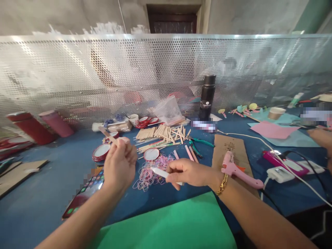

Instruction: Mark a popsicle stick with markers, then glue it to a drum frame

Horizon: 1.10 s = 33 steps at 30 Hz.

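Note:
My left hand is closed on a flat wooden craft stick, which pokes up and left from between the fingers. A white marker-like pen with a tapered end is gripped in my right hand, its tip pointing left toward the other hand. Both hands hover over the blue table. Beneath them lies a tangle of pink and purple loops, with a small round red-rimmed disc at its far edge. A green sheet lies closest to me.
Loose craft sticks and green-handled pliers lie behind. At right, a pink glue gun rests on cardboard beside a power strip and cables. A phone lies left. A black bottle stands behind; another person's hand shows far right.

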Each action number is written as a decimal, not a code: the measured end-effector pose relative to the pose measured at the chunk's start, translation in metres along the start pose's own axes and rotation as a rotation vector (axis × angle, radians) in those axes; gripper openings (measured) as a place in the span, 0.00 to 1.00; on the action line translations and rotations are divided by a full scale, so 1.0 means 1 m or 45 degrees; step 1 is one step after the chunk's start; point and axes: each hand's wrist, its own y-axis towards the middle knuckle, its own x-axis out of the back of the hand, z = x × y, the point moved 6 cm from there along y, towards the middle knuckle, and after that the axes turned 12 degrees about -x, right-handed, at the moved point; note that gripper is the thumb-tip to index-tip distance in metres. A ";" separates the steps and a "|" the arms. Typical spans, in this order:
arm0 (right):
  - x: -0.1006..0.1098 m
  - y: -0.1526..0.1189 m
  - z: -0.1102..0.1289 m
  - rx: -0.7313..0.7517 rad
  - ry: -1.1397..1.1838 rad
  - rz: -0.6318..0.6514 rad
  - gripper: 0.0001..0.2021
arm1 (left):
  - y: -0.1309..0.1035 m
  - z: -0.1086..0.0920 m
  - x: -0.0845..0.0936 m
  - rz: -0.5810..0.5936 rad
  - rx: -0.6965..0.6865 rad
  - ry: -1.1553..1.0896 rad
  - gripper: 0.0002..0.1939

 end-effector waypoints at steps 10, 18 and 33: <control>0.008 0.004 -0.003 0.051 0.205 -0.229 0.15 | -0.032 0.038 0.000 0.131 0.278 -0.006 0.17; 0.024 -0.005 0.005 0.132 0.013 -0.698 0.11 | -0.047 0.055 -0.002 0.262 0.511 0.068 0.15; 0.023 -0.006 0.010 0.094 -0.353 -0.967 0.13 | -0.060 0.062 -0.008 0.462 0.511 0.329 0.20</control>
